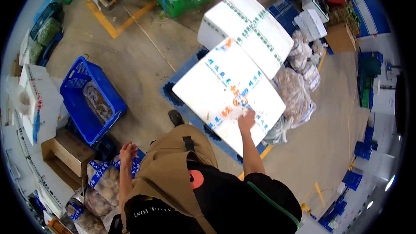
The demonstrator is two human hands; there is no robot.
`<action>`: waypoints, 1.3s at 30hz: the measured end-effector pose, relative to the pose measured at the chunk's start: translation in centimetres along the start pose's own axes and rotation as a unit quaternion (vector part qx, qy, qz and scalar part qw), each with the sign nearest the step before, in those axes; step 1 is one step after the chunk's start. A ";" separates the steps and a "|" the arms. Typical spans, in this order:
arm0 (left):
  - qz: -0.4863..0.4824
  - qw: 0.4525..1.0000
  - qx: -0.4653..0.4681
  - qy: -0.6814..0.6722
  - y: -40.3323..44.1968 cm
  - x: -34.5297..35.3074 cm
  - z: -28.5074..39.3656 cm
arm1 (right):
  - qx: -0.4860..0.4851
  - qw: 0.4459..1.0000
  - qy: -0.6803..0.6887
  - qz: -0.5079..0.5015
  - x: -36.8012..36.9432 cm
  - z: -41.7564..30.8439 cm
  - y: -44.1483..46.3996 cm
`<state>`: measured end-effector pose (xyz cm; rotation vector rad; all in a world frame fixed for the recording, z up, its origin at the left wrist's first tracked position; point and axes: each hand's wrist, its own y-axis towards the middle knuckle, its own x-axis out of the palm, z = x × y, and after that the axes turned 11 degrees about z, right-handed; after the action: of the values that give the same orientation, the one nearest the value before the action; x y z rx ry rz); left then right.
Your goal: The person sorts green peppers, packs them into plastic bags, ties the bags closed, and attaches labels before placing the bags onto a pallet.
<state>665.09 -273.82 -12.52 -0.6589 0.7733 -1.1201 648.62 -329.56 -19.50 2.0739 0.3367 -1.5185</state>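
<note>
My right hand is on the printed lid of a white foam box. Its fingers are blurred and partly hidden behind the back of the hand, so I cannot tell whether they grip anything. My left hand hangs at my left side, fingers loosely curled and nothing visible in them. Close below it sit mesh bags of round produce with blue bands. Beyond the near box is a second white foam box, closed with green printed tape. A blue pallet shows under the near box.
A blue crate with plastic inside stands at left, beside an open cardboard box. Clear bags of produce lie against the pallet's right side. At the top is a green crate full of bags. Blue crates line the right wall.
</note>
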 end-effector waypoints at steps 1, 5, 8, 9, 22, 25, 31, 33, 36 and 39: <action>-0.006 1.000 0.000 0.011 -0.1 1.1 0.8 | -0.071 0.994 0.084 0.019 2.3 -2.8 1.9; -0.133 0.903 0.315 0.261 15.5 -4.9 -7.7 | -0.250 0.928 0.275 -0.026 6.0 -21.2 7.3; -0.117 0.906 0.308 0.266 15.4 -5.2 -7.2 | -0.345 0.906 0.161 -0.186 6.6 -31.1 7.6; -0.118 0.935 0.253 0.219 14.1 -4.7 -5.3 | -0.370 0.894 0.140 -0.212 7.7 -32.8 7.1; 0.002 0.865 0.287 0.412 20.9 -7.2 -2.2 | -0.416 0.815 -0.100 -0.392 10.0 -34.5 4.3; -0.096 0.921 0.167 0.339 23.4 -3.5 6.2 | -0.408 0.841 -0.076 -0.347 10.3 -34.0 3.0; -0.277 0.948 0.075 0.136 27.4 2.0 23.0 | -0.408 0.839 -0.113 -0.342 9.5 -34.9 1.8; -0.118 0.974 0.090 0.170 20.2 7.0 29.9 | -0.387 0.842 -0.117 -0.358 11.1 -34.6 1.6; -0.136 0.974 0.097 0.150 23.8 6.7 31.9 | -0.366 0.788 -0.165 -0.467 10.7 -36.3 3.5; -0.104 0.983 0.058 0.142 27.8 5.8 31.4 | -0.344 0.734 -0.224 -0.541 12.6 -36.4 4.3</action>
<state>706.76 -268.33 -17.70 -0.4952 0.8872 -1.4599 684.12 -314.22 -22.22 0.7817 1.8073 -1.9426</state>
